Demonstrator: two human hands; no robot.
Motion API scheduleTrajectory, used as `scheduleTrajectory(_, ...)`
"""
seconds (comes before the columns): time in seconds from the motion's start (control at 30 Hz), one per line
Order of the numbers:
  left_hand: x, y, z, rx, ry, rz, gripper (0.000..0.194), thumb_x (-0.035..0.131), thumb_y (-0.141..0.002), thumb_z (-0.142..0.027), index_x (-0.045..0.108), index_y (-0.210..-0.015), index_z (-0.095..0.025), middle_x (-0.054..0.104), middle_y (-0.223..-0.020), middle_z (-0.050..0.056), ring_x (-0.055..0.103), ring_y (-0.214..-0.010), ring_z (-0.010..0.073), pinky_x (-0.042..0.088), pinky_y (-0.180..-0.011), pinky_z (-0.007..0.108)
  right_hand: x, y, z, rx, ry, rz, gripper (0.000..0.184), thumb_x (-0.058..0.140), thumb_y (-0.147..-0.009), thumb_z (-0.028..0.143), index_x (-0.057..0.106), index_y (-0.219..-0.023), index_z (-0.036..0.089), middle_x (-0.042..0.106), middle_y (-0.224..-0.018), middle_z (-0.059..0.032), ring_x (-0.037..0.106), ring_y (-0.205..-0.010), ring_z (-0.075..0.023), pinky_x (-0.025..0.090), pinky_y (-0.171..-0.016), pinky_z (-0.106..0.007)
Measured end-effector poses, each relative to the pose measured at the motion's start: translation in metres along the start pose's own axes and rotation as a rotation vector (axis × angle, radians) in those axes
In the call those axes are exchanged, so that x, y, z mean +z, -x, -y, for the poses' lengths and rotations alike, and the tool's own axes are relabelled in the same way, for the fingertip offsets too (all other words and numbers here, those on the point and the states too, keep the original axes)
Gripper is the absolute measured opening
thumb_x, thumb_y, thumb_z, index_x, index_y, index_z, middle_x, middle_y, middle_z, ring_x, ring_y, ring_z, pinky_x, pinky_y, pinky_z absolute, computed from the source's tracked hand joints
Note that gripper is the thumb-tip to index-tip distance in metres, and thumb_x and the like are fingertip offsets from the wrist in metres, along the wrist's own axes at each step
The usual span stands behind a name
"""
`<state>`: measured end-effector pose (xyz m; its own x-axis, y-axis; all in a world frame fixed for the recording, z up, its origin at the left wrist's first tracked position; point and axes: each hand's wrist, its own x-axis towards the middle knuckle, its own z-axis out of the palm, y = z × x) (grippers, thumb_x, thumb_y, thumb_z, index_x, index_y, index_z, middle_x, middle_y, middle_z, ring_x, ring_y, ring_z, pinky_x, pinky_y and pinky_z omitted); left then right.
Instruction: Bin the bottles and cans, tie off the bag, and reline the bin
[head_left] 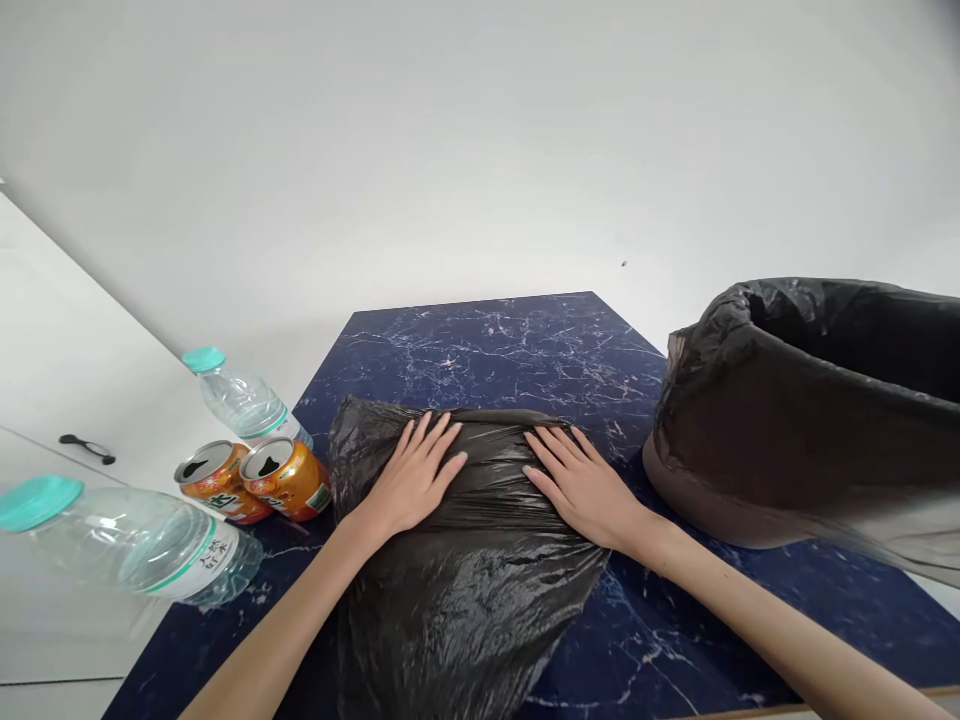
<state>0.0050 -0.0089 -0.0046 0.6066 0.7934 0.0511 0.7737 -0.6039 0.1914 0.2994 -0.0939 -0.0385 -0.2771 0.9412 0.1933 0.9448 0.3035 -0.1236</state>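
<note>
A black plastic garbage bag (472,580) lies spread and wrinkled on the dark blue marbled table (480,350), its near end running out at the bottom of the view. My left hand (420,475) rests on the bag's left part with the fingers stretched out. On the right part, my right hand (574,480) lies flat, fingers apart and pointing inward. Both palms press on the plastic, close to a fold along the bag's far edge. Neither hand grips anything.
To the right stands a trash bin (780,450) lined with a black bag. At left are two orange drink cans (289,485), opened on top, and two clear bottles with turquoise caps, one nearer bottle (150,545) and one farther bottle (244,400). A white wall (480,150) rises behind the table.
</note>
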Motion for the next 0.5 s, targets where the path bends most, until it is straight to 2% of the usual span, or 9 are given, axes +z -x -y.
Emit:
scheduleTrajectory(0.1, 0.001, -0.001, 0.021, -0.086, -0.023, -0.042, 0.069, 0.024, -0.114, -0.062, 0.035, -0.172, -0.026, 0.026, -0.181, 0.007, 0.017, -0.169, 0.0345, 0.020, -0.136, 0.062, 0.001, 0.015, 0.001, 0.046, -0.003, 0.002, 0.072, 0.019, -0.115, 0.058, 0.034, -0.171, 0.016, 0.034, -0.176, -0.0084, 0.031, -0.165, -0.0310, 0.026, -0.136, -0.060)
scheduleTrajectory(0.2, -0.002, 0.001, 0.023, -0.150, -0.047, -0.087, 0.071, 0.028, -0.114, -0.059, 0.039, -0.169, -0.015, 0.028, -0.179, 0.016, 0.020, -0.167, 0.0404, 0.023, -0.134, 0.066, 0.001, 0.030, 0.006, 0.103, 0.027, -0.022, 0.073, 0.018, -0.115, 0.059, 0.034, -0.171, 0.016, 0.033, -0.176, -0.0078, 0.033, -0.164, -0.0317, 0.026, -0.136, -0.059)
scheduleTrajectory(0.27, -0.007, 0.009, 0.007, -0.143, -0.058, -0.115, 0.071, 0.032, -0.114, -0.056, 0.040, -0.168, -0.011, 0.027, -0.179, 0.019, 0.017, -0.168, 0.0411, 0.022, -0.135, 0.066, 0.003, 0.040, 0.010, 0.144, 0.058, -0.050, 0.075, 0.016, -0.114, 0.061, 0.034, -0.171, 0.015, 0.034, -0.176, -0.0081, 0.035, -0.163, -0.0324, 0.028, -0.135, -0.060)
scheduleTrajectory(0.3, -0.012, 0.017, -0.006, -0.118, -0.057, -0.117, 0.070, 0.034, -0.114, -0.055, 0.039, -0.169, -0.011, 0.026, -0.180, 0.017, 0.015, -0.169, 0.0392, 0.022, -0.136, 0.063, 0.004, 0.045, 0.012, 0.165, 0.072, -0.063, 0.076, 0.016, -0.114, 0.061, 0.035, -0.171, 0.014, 0.034, -0.176, -0.0088, 0.036, -0.163, -0.0330, 0.029, -0.135, -0.060)
scheduleTrajectory(0.37, -0.021, 0.037, -0.037, 0.014, -0.013, -0.094, 0.066, 0.038, -0.114, -0.055, 0.038, -0.170, -0.020, 0.028, -0.180, 0.009, 0.016, -0.169, 0.0341, 0.027, -0.136, 0.060, 0.005, 0.055, 0.016, 0.212, 0.092, -0.088, 0.078, 0.016, -0.113, 0.062, 0.035, -0.171, 0.014, 0.036, -0.175, -0.0101, 0.038, -0.162, -0.0341, 0.033, -0.132, -0.061)
scheduleTrajectory(0.43, -0.027, 0.063, -0.064, 0.172, 0.034, 0.012, 0.064, 0.042, -0.114, -0.054, 0.029, -0.173, -0.032, 0.026, -0.181, 0.000, 0.017, -0.169, 0.0297, 0.038, -0.133, 0.055, 0.006, 0.065, 0.019, 0.255, 0.102, -0.113, 0.078, 0.018, -0.112, 0.064, 0.034, -0.171, 0.014, 0.037, -0.175, -0.0105, 0.040, -0.160, -0.0352, 0.036, -0.131, -0.061)
scheduleTrajectory(0.5, -0.028, 0.087, -0.078, 0.297, 0.018, 0.068, 0.068, 0.048, -0.113, -0.052, 0.023, -0.174, -0.036, 0.025, -0.181, -0.003, 0.019, -0.169, 0.0302, 0.043, -0.130, 0.055, 0.007, 0.074, 0.022, 0.282, 0.104, -0.141, 0.078, 0.020, -0.112, 0.064, 0.035, -0.171, 0.015, 0.038, -0.174, -0.0109, 0.041, -0.160, -0.0363, 0.036, -0.131, -0.061)
